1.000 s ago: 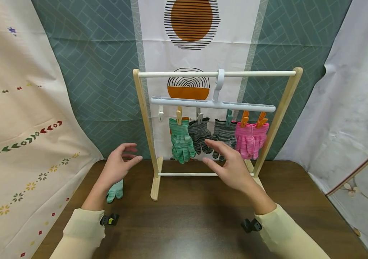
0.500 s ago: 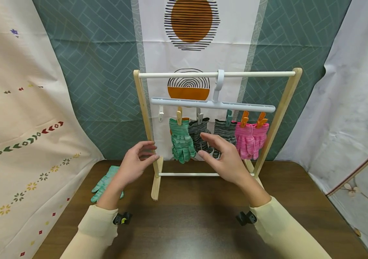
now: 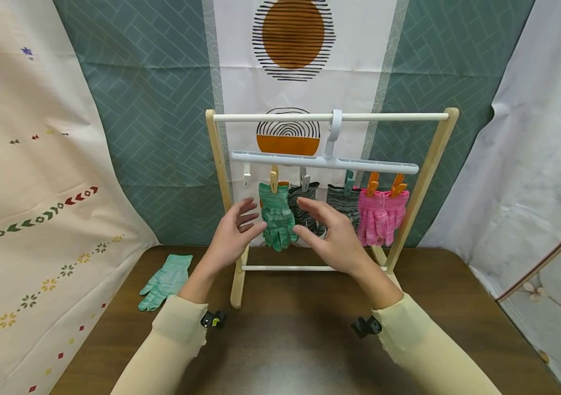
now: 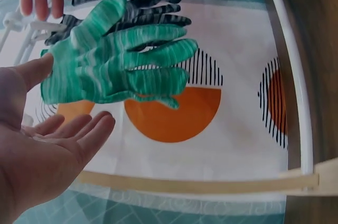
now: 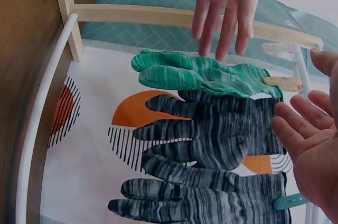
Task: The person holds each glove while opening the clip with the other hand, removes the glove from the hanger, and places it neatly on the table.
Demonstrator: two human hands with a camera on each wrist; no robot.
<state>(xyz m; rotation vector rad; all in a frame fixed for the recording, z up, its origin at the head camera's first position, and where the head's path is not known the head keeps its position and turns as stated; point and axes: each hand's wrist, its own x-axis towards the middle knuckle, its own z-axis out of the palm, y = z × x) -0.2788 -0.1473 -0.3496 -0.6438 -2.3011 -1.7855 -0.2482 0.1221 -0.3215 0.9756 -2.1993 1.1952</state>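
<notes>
A striped green glove (image 3: 276, 222) hangs from a light wooden clothespin (image 3: 273, 180). My left hand (image 3: 233, 233) is just left of it, fingers gently curved and holding nothing. In the left wrist view its thumb overlaps the glove's cuff; whether it touches, I cannot tell. My right hand (image 3: 332, 236) hovers to the green glove's right with a gap between thumb and fingers, in front of a striped dark grey glove (image 3: 305, 200). That dark glove hangs from a grey clothespin (image 3: 305, 181) and is partly hidden. Another green glove (image 3: 168, 282) lies on the table at left.
A pale hanger (image 3: 324, 161) hooks over the rack's white bar (image 3: 270, 117). Further right hang a second dark grey glove (image 3: 343, 200) on a teal clothespin (image 3: 349, 182) and pink gloves (image 3: 383, 216) on orange clothespins (image 3: 372, 185). A white clothespin (image 3: 247, 178) hangs at the left end.
My left hand has moved right and up, from over the table's left side to beside the hanging green glove, uncovering the glove on the table. My right hand has shifted left toward the green glove.
</notes>
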